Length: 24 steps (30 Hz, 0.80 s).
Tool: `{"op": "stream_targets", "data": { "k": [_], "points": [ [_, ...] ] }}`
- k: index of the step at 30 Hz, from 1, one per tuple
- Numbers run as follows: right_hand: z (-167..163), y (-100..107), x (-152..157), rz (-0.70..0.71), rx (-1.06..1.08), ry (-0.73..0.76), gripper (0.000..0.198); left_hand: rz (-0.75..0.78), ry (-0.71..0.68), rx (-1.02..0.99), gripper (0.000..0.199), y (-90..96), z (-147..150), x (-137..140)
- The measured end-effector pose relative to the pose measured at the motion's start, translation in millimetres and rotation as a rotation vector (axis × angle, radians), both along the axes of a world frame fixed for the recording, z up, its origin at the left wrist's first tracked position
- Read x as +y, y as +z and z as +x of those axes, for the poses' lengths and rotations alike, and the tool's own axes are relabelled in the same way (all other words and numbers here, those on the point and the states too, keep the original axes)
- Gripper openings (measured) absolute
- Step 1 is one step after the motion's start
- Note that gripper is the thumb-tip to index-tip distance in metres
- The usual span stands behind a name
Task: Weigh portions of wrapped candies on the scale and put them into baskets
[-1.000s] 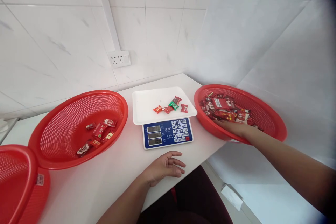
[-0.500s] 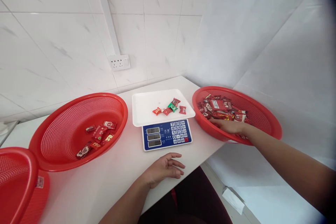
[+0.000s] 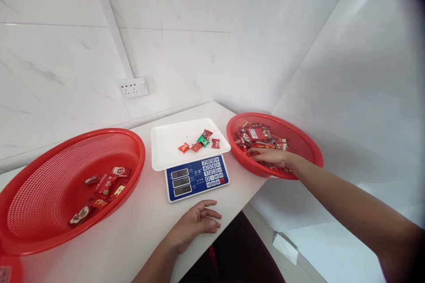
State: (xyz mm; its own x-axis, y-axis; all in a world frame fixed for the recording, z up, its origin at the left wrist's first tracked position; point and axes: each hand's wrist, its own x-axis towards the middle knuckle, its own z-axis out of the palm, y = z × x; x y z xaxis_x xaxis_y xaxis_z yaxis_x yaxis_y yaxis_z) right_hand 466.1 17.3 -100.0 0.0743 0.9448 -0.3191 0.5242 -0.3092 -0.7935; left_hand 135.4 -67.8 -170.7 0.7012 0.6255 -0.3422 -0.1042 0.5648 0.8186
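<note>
Apparently the right hand (image 3: 270, 157) just rose slightly in the red mesh basket (image 3: 244, 164) at the pricing scale's (image 3: 198, 177) 3 o'clock, fingertips by a red wrapper (image 3: 245, 151), grip unclear, so picking seems ongoing; left hand (image 3: 195, 223) empty, loosely spread, 6 o'clock; tray (image 3: 169, 141) candies (image 3: 203, 142) unchanged.

The right hand (image 3: 270, 157) was in the right basket (image 3: 303, 143), its fingers among the sweets (image 3: 257, 135).
The left hand (image 3: 195, 223), fingers loosely curled, was just in front of the scale (image 3: 197, 177); a white tray (image 3: 172, 141) on top bore reddish sweets and one green sweet (image 3: 203, 141). The left basket (image 3: 43, 199), with a few sweets inside, stood on the counter (image 3: 139, 216).
</note>
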Motion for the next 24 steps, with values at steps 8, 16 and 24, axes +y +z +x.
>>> {"op": "stream_targets", "data": {
  "k": [8, 16, 24],
  "points": [
    [-5, 8, 1, -0.196, 0.219, 0.024, 0.034, -0.001, -0.014, 0.011, 0.048, -0.2, 1, 1],
    [-6, 2, 4, -0.075, 0.18, -0.055, 0.027, -0.01, 0.003, 0.006, 0.05, 0.0, 2, 1],
    [2, 6, 13, 0.05, 0.212, -0.22, 0.037, -0.01, 0.007, -0.004, 0.049, -3.5, 1, 0]
  ]
}}
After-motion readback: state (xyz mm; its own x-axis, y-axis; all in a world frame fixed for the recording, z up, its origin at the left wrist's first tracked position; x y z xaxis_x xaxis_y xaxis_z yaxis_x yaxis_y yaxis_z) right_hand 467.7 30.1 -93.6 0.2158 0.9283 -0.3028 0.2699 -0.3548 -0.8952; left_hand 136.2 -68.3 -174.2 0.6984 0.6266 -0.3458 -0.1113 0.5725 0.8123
